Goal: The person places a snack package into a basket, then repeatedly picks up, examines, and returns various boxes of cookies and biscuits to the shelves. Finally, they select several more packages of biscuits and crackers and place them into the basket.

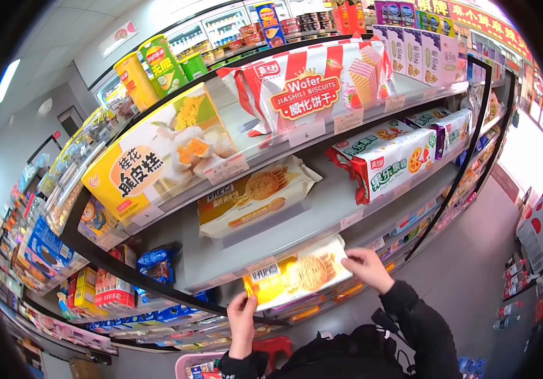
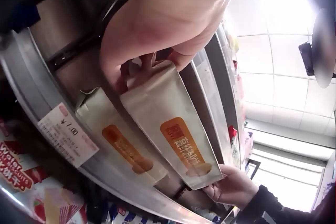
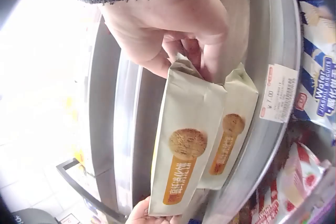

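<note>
A cream and yellow biscuit pack point(image 1: 300, 275) with a round cookie picture is held flat at the front edge of the grey metal shelf point(image 1: 322, 215). My left hand point(image 1: 241, 311) pinches its left end, and my right hand point(image 1: 365, 264) grips its right end. In the left wrist view my left hand point(image 2: 152, 64) pinches the pack point(image 2: 176, 129) at its crimped end. In the right wrist view my right hand point(image 3: 194, 58) holds the same pack point(image 3: 186, 150). A second identical pack point(image 1: 259, 196) lies further back on the shelf.
Above are red wafer packs point(image 1: 312, 82) and a yellow cake box point(image 1: 157, 151); green-white biscuit packs point(image 1: 391, 161) lie to the right. Price tags point(image 3: 278, 92) line the shelf edges. A pink basket point(image 1: 202, 366) is below, and floor opens to the right.
</note>
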A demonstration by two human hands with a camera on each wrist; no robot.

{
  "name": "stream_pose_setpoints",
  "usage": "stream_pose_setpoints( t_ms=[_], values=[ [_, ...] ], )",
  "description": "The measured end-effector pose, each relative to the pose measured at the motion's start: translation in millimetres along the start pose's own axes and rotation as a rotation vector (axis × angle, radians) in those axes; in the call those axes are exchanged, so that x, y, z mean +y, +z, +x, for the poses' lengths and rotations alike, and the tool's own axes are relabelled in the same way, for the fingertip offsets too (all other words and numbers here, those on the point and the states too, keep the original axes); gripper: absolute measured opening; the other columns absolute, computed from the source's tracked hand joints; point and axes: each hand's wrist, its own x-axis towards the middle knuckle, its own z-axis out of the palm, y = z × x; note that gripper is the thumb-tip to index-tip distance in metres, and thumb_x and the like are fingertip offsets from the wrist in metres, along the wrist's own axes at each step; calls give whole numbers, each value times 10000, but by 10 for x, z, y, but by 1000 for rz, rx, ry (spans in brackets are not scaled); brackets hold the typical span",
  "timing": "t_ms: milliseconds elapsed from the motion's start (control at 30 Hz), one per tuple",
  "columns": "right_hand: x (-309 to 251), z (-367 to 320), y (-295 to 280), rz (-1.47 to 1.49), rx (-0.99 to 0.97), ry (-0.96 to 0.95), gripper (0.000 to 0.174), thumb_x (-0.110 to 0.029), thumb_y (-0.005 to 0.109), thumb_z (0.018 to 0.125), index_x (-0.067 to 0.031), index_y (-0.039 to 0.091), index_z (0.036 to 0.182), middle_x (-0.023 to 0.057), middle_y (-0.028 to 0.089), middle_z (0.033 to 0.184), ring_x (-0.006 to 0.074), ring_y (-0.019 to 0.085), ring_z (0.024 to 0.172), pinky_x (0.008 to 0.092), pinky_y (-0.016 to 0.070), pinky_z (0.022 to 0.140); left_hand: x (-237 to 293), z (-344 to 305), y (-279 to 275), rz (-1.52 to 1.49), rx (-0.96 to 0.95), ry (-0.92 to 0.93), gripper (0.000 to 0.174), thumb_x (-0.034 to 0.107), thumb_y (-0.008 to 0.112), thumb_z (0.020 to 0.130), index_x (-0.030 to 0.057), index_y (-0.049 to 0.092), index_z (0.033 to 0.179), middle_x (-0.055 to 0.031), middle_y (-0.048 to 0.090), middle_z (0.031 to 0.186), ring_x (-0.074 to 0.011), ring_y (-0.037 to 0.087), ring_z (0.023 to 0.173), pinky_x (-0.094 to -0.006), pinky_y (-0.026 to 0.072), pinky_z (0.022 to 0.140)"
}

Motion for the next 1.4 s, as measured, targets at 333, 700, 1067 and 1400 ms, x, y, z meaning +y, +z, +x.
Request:
stream_pose_setpoints(
  t_ms=[333, 700, 1067, 1400],
  values=[
    [-617, -694, 64, -359, 114, -380, 166, -46, 572, 725, 53, 570, 858, 128, 565, 831, 220, 545, 712, 260, 422, 615, 145, -587, -345, -37, -304, 131, 311, -34, 571, 753, -66, 530, 1060, -140, 390, 1229, -211, 419, 1111, -304, 351, 909],
    [-1297, 150, 202, -53, 49, -460, 265, -52, 546, 787, 40, 504, 1032, 75, 526, 910, 113, 522, 821, 224, 431, 691, 1216, 89, -119, 1, -206, 577, 393, 67, 544, 778, -48, 449, 1143, -112, 401, 1168, -208, 372, 1114, -294, 300, 918],
    [-1529, 726, 307, 203, -58, -304, 483, -91, 594, 774, 63, 371, 1174, 112, 497, 1094, 147, 485, 993, 251, 384, 846, 1533, 787, 37, 25, -124, 393, 363, 109, 529, 809, -59, 452, 1121, -70, 524, 1037, -117, 467, 948, -226, 352, 832],
    [-1307, 1306, 362, 84, 50, -387, 478, -36, 571, 758, 93, 350, 1162, 130, 493, 1056, 137, 501, 932, 252, 402, 791, 1550, 1260, 143, 74, -64, 432, 389, 280, 549, 824, -39, 505, 1041, -49, 543, 968, -113, 456, 883, -244, 350, 799]
  ],
)
